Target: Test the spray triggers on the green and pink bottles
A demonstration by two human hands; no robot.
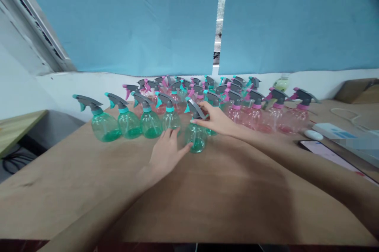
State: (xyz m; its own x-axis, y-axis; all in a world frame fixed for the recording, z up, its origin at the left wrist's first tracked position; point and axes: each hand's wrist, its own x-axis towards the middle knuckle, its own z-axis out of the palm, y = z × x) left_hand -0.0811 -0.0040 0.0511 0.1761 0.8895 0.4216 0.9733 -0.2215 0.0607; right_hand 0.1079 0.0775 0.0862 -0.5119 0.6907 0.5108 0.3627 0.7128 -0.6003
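A green spray bottle with a grey head and turquoise trigger stands slightly in front of the row. My right hand pinches it at the neck, just below the spray head. To its left, my left hand has its fingers stretched out and its thumb at the bottle's lower side; I cannot tell whether the thumb touches it. Just behind those fingers is another green spray bottle. Further left, several green spray bottles form a row, each with some liquid at the bottom.
Pink spray bottles line the right side, with more bottles crowded behind. At the right lie a phone, a white mouse, a white box and a cardboard box. A blue curtain hangs behind the wooden table.
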